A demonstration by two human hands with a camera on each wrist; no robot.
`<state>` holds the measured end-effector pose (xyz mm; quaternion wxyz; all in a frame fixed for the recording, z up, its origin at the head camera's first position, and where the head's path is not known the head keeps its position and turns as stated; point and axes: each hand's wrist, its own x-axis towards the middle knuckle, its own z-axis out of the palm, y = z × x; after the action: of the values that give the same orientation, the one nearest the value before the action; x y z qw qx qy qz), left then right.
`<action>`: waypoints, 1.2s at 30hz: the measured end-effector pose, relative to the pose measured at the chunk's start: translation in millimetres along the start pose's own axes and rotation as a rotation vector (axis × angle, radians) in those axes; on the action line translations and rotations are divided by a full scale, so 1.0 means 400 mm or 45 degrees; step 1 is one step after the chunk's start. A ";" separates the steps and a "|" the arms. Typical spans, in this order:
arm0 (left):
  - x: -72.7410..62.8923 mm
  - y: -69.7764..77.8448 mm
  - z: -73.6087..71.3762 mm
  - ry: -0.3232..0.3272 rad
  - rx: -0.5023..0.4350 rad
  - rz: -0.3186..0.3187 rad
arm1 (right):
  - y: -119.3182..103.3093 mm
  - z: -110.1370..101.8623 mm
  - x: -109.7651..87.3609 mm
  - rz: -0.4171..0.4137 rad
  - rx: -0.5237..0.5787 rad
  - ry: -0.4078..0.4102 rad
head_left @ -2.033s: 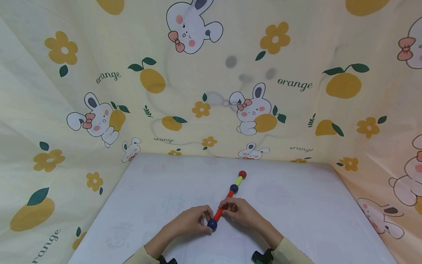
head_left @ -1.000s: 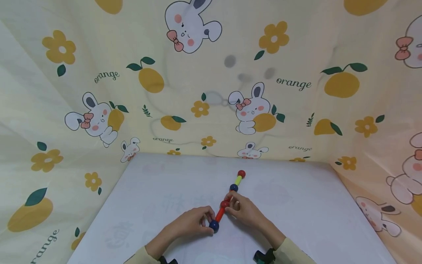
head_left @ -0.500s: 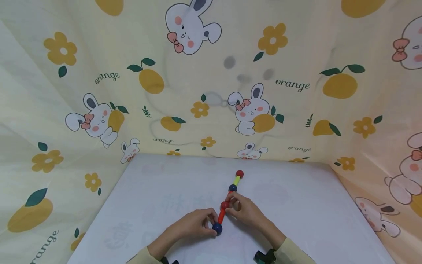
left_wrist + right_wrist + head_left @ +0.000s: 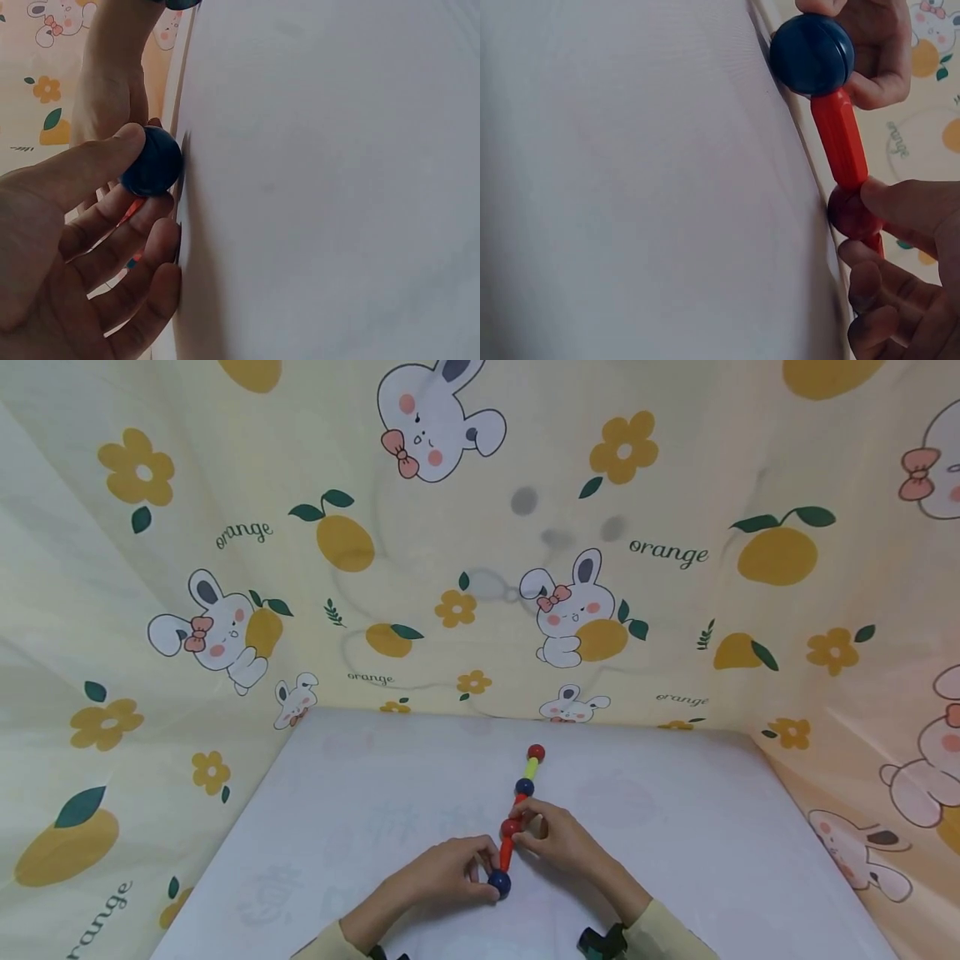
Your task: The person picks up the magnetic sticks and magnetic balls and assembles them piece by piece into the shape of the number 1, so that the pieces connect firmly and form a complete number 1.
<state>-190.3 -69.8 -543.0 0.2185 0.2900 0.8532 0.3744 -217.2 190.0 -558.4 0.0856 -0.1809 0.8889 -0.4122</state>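
A chain of balls and sticks runs away from me over the white tabletop. Its near end is a dark blue ball, which my left hand pinches between thumb and fingers. A red stick joins that ball to a red ball. My right hand holds this red ball between thumb and fingertips. Beyond it come a second red stick, partly hidden by the right fingers, another blue ball, a yellow-green stick and a far red ball.
The white tabletop ends at a cream curtain printed with rabbits and oranges, which rises behind it and along both sides. Black straps sit on the wrists by the sleeves.
The chain has swung straighter: its near blue ball has moved right and toward me, its far end left. My right fingers have shifted, so the middle red ball now shows.
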 end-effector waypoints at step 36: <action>0.021 0.032 0.043 -0.031 0.011 0.085 | 0.052 -0.046 -0.004 -0.047 0.109 -0.144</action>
<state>-182.2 -48.4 -545.3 0.2147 0.3239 0.8420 0.3742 -226.5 215.7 -562.3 0.1356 -0.2165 0.8607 -0.4404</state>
